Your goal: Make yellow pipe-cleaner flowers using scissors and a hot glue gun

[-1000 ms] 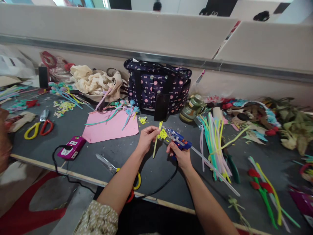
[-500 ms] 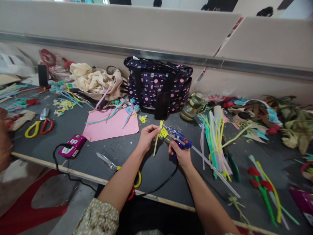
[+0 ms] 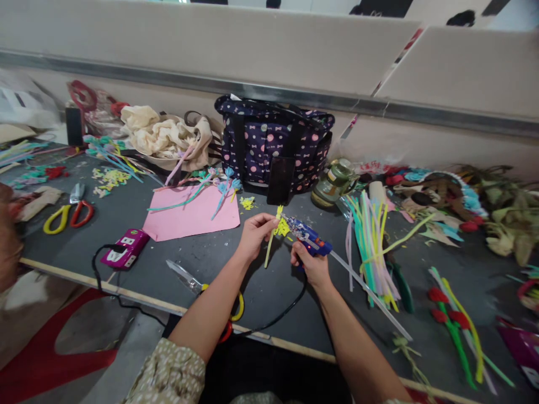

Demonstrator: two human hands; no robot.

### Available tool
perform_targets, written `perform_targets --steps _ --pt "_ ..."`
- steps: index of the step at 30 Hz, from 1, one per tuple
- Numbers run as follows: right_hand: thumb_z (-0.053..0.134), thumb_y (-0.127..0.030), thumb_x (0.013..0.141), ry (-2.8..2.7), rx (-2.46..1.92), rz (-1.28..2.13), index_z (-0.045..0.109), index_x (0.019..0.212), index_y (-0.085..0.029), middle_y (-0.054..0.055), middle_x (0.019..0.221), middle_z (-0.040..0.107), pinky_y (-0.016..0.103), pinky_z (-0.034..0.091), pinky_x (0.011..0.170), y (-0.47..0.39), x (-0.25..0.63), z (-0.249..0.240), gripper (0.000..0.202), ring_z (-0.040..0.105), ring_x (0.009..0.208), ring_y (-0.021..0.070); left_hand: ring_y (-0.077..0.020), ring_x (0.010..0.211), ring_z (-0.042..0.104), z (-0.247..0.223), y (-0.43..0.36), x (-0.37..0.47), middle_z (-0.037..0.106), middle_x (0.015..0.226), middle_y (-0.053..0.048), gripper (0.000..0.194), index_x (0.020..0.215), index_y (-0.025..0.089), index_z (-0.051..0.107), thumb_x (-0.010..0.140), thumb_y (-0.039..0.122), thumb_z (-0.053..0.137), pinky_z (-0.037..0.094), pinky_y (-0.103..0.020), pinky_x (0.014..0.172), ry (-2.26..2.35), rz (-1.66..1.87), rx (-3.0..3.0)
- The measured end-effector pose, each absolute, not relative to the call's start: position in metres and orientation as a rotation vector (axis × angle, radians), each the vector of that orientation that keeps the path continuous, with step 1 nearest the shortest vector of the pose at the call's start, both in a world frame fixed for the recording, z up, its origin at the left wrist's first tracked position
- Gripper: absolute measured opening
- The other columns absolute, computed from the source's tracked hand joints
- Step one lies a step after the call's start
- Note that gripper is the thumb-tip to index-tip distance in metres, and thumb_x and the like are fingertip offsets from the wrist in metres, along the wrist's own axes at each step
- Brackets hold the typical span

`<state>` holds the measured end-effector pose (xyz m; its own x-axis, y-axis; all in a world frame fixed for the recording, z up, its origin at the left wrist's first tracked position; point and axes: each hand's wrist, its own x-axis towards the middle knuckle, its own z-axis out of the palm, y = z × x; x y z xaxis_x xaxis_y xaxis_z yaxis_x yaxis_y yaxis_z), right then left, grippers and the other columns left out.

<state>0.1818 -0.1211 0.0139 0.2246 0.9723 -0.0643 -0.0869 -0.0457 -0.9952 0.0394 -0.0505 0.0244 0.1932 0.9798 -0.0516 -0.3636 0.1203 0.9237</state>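
Observation:
My left hand (image 3: 257, 235) pinches a yellow pipe-cleaner stem (image 3: 268, 252) that hangs down, with small yellow tufts near its top. Wrapped round the handle of a blue hot glue gun (image 3: 309, 237) is my right hand (image 3: 310, 264). The gun's nozzle points left at the top of the stem; whether it touches cannot be made out. A clear glue stick (image 3: 370, 294) juts from the gun's rear. Behind the stem lie small yellow pieces (image 3: 283, 227) on the dark table. Partly under my left forearm rest scissors (image 3: 185, 276) with yellow and red handles.
A pink sheet (image 3: 193, 216) holds pipe-cleaner flowers at left. The gun's black cord (image 3: 280, 320) runs toward the table edge. Near a purple power strip (image 3: 126, 248) lie other scissors (image 3: 76, 210). A patterned bag (image 3: 269, 140), phone (image 3: 281, 180), green bottle (image 3: 332, 182) and pipe cleaners (image 3: 373, 247) stand or lie beyond.

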Motion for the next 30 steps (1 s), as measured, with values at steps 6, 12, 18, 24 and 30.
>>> perform_targets --steps 6,12,18,24,30 --pt "0.069 -0.053 0.069 -0.944 -1.271 1.141 0.055 0.056 -0.017 -0.002 0.045 0.053 0.021 0.040 0.041 -0.1215 0.1820 0.0133 0.040 0.046 0.040 0.0084 -0.0040 0.045 0.037 0.0246 -0.0506 0.0398 0.051 0.056 0.004 0.023 0.073 0.015 0.066 0.066 0.036 0.075 0.026 -0.018 0.043 0.854 1.174 0.947" --pt "0.068 -0.054 0.069 -0.951 -1.284 1.123 0.055 0.056 -0.018 -0.002 0.045 0.053 0.021 0.040 0.040 -0.1218 0.1818 0.0159 0.041 0.046 0.039 0.0085 -0.0036 0.045 0.037 0.0240 -0.0503 0.0395 0.051 0.057 0.004 0.023 0.073 0.015 0.066 0.067 0.036 0.075 0.026 -0.018 0.043 0.846 1.175 0.959" --pt "0.067 -0.054 0.071 -0.983 -1.283 1.124 0.054 0.053 -0.018 -0.001 0.045 0.052 0.022 0.040 0.041 -0.1215 0.1821 0.0134 0.043 0.046 0.040 0.0086 -0.0036 0.045 0.036 0.0242 -0.0503 0.0395 0.050 0.056 0.004 0.024 0.073 0.015 0.066 0.067 0.036 0.074 0.026 -0.018 0.043 0.852 1.175 0.960" --pt "0.067 -0.055 0.071 -0.987 -1.302 1.115 0.054 0.051 -0.018 -0.001 0.045 0.052 0.022 0.040 0.042 -0.1215 0.1827 0.0137 0.044 0.045 0.040 0.0090 -0.0039 0.045 0.035 0.0265 -0.0507 0.0395 0.049 0.055 0.004 0.025 0.072 0.015 0.066 0.066 0.038 0.075 0.025 -0.019 0.043 0.855 1.178 0.962" --pt "0.068 -0.055 0.070 -0.961 -1.289 1.129 0.054 0.053 -0.018 -0.002 0.045 0.052 0.022 0.040 0.042 -0.1212 0.1827 0.0140 0.043 0.045 0.040 0.0084 -0.0037 0.046 0.035 0.0251 -0.0503 0.0393 0.049 0.056 0.004 0.024 0.073 0.015 0.066 0.067 0.037 0.074 0.025 -0.018 0.043 0.840 1.176 0.969"
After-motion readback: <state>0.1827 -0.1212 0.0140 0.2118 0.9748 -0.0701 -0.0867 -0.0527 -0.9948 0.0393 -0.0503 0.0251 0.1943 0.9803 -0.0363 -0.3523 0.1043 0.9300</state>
